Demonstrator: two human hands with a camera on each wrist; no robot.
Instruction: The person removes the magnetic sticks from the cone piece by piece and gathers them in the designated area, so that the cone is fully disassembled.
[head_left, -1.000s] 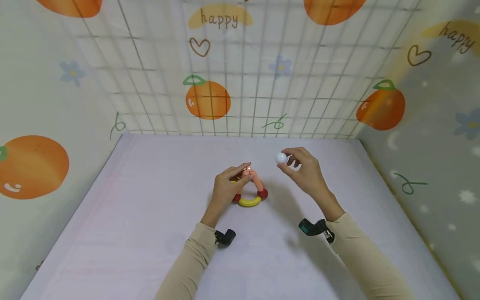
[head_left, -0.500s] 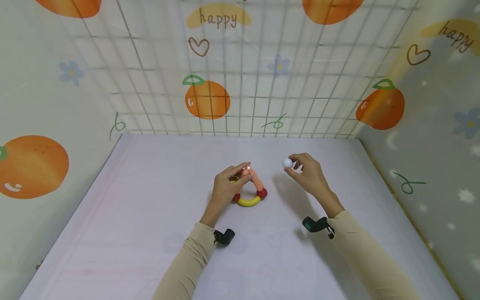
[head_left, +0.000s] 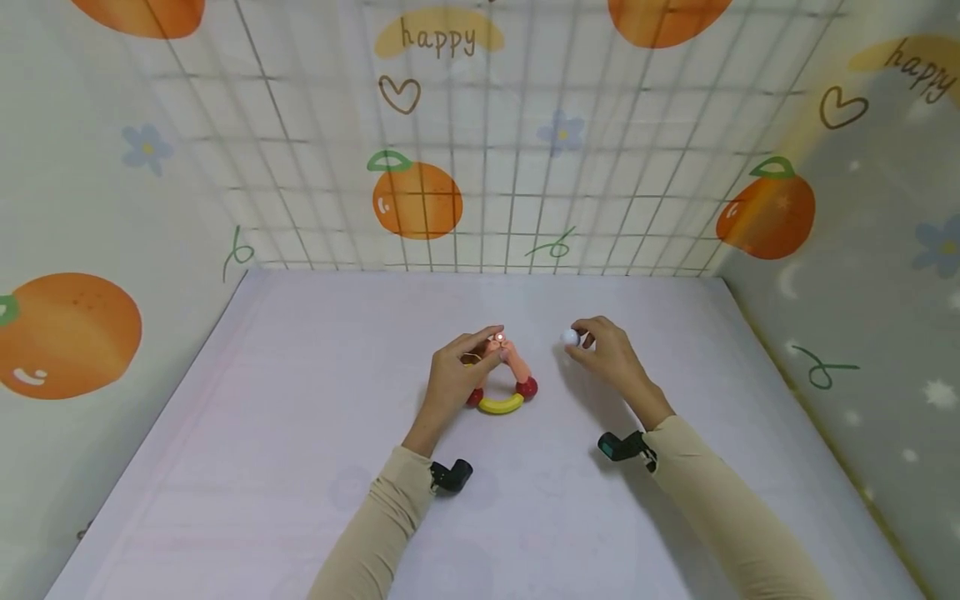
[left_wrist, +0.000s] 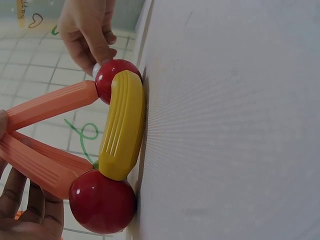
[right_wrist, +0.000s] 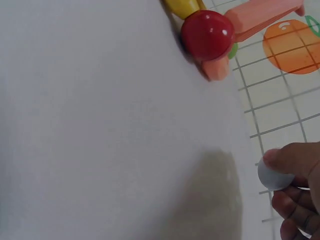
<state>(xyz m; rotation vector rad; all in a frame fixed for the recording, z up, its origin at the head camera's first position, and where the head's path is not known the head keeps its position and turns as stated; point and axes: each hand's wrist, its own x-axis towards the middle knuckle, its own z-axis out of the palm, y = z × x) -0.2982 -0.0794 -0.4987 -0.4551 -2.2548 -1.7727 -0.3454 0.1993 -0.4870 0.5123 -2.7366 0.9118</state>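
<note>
The white ball is the piece I'm watching: it's off the tabletop, to the right of the little frame and apart from it. Over the last second it has come down the head view, and its shadow has drawn in closer, so I read this as a lowering. The right hand has it pinched between thumb and fingertips, with only a ball's width of spread and the spare fingers bent behind.

For the work, I take that to mean the ball is being positioned while the frame is kept steady; nothing joins the two yet. The left hand hasn't shifted, its thumb and fingers nipping the upper ends of the salmon rods. Those rods lean together at the top; what sits at that peak I can't make out, as fingers and a bright glint cover it.

Lower down, a yellow curved rod spans two red balls resting at the table.

Farther out are tan sleeves, wrist cameras and an orange-printed backdrop.
</note>
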